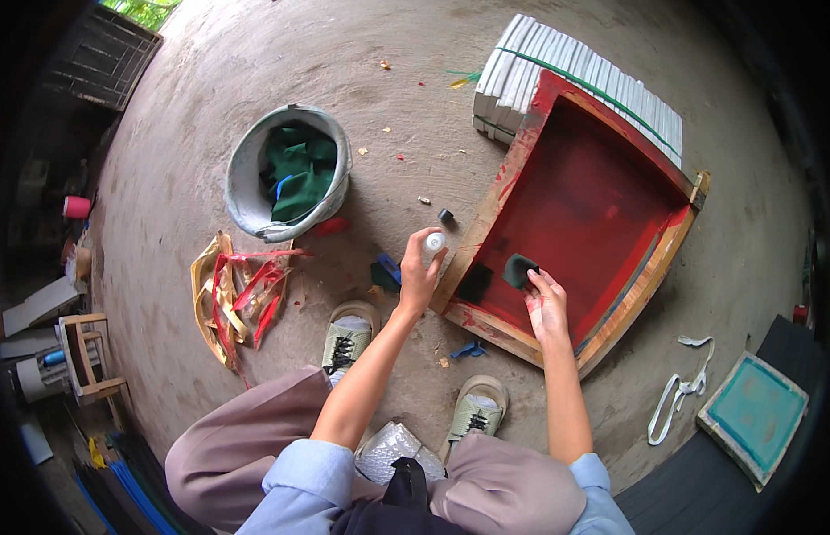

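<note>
My left hand (422,276) is closed around a small whitish bottle (435,242), seen end-on, just off the near left edge of a wooden screen-printing frame (669,267). Between the fingertips of my right hand (547,305) is a dark green cloth piece (518,269), held over the frame's red mesh (584,209). A dark patch (475,282) shows on the mesh, left of the cloth. The frame lies tilted, its far end against a strapped stack of white slabs (593,85). On the floor beyond the bottle lies a small black cap (445,216).
A grey bucket (239,178) of green cloth stands at left. Nearer lie tangled yellow and red strips (241,290). Blue scraps (468,349) and bubble wrap (397,450) lie near my shoes. At right are a white strap (673,397) and a smaller teal-meshed frame (756,415).
</note>
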### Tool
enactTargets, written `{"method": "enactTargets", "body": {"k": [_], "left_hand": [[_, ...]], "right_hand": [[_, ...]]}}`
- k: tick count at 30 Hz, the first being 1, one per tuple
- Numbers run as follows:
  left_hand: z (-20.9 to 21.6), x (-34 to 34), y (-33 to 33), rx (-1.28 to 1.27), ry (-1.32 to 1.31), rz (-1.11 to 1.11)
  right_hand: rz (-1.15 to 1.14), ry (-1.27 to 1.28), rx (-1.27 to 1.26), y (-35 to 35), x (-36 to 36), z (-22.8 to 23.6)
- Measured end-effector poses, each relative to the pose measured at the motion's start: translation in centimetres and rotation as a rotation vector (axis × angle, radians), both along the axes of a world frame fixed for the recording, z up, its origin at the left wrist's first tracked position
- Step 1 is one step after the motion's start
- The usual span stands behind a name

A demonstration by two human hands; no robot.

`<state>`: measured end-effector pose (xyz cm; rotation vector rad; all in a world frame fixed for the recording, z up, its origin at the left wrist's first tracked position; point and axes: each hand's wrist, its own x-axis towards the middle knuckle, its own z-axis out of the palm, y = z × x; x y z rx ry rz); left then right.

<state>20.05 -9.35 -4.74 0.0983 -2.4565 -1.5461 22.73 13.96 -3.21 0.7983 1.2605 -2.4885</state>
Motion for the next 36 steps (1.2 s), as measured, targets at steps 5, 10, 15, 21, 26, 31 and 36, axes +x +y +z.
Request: {"method": "enactTargets", "body": {"k": [5,10,15,21,26,31,36], "left_hand": [[-1.3,-0.3,-0.2,-0.011,-0.069,-0.016],[1.5,0.1,1.3,-0.268,0.194,0.075],[2.8,-0.8,7.2,-0.450,0.344,-0.312],[0.1,-2.4,7.7,-0.737,0.310,-0.338],[0.5,-2.2,8.2,-0.697,0.279,-0.402],[1.7,-2.5,7.5,-0.748,0.203,-0.596],[0.9,-2.7,6.1,-0.768,0.244,-0.673]], "right_hand": [[-0.082,-0.031,0.148,0.6,-0.3,0.6],[-0.317,0.349,1.389,10.0,-3.3,2.1],[0.075,0.517,2.134,13.2,-5.7,0.5],[0.623,0.534,1.707,4.0,5.2,-4.0],[0.167,0.445,2.037,9.7,-6.6,-0.2],[0.181,0.351,1.810,6.4,-2.7,-1.3],[0.363,0.306,1.919,6.2,2.7,-2.7]]}}
